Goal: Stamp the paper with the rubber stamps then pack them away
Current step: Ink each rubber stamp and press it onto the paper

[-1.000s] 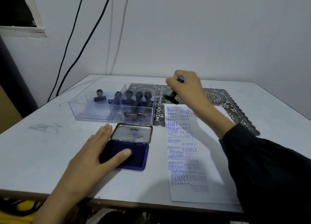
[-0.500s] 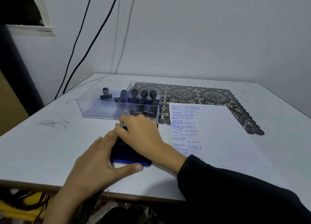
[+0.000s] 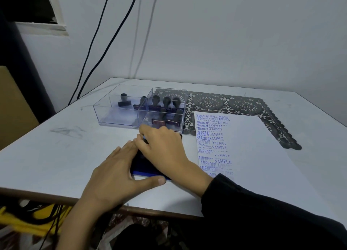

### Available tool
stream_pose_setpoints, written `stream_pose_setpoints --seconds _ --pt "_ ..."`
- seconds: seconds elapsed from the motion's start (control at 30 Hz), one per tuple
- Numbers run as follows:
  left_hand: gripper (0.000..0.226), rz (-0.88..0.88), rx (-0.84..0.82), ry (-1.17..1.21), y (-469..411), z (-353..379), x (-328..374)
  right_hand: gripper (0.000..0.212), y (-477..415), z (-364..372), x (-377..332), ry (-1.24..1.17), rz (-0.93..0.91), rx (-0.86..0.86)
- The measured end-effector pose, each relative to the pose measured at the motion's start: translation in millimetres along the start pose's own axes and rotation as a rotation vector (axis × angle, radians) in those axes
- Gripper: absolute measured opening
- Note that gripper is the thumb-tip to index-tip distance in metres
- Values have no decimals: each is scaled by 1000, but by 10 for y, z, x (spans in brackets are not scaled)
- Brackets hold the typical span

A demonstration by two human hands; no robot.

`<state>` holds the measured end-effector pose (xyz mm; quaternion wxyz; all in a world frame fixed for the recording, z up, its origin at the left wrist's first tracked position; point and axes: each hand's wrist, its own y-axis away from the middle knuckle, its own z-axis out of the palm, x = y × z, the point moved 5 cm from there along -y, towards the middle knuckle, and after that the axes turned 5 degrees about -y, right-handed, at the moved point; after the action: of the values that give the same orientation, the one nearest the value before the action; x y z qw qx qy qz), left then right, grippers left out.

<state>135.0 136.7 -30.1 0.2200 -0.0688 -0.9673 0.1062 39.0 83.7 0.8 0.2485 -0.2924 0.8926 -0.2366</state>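
My right hand [image 3: 163,148] grips a rubber stamp [image 3: 145,139] with a blue-tipped handle and holds it down on the blue ink pad [image 3: 143,171]; most of the stamp is hidden under my fingers. My left hand [image 3: 116,174] lies flat against the pad's left side, thumb along its front edge. The white paper [image 3: 253,156] lies to the right, its left strip covered with blue prints. A clear divided box [image 3: 120,118] behind the pad holds several black-handled stamps [image 3: 166,102].
A dark lace mat [image 3: 234,104] lies under the paper's far end and the box's right part. Two black cables [image 3: 105,49] hang down the wall at the back left. The table's front edge [image 3: 37,195] runs just below my wrists.
My right hand came from above the top of the paper down to the ink pad with the stamp. In the last half second it stayed there. My left hand kept its place by the pad.
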Motion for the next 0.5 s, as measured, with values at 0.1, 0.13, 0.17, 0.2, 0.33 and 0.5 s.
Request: stream_pose_setpoints --seconds 0.1,0.13,0.17,0.2,0.33,0.5 --pt "62 -8 0 21 9 -10 19 25 70 -43 -59 79 -10 42" --pt "59 -6 0 25 11 -12 30 28 88 -37 -63 80 -22 46" --pt "58 -4 0 26 12 -17 42 29 103 -33 -59 82 -31 55" --pt "57 -4 -1 24 12 -17 45 28 111 -40 -57 89 -40 60" --pt "59 -23 1 30 15 1 11 21 125 -31 -56 107 -57 82" --pt "74 -27 -22 22 -2 -4 24 25 29 -34 -12 2 -39 -12"
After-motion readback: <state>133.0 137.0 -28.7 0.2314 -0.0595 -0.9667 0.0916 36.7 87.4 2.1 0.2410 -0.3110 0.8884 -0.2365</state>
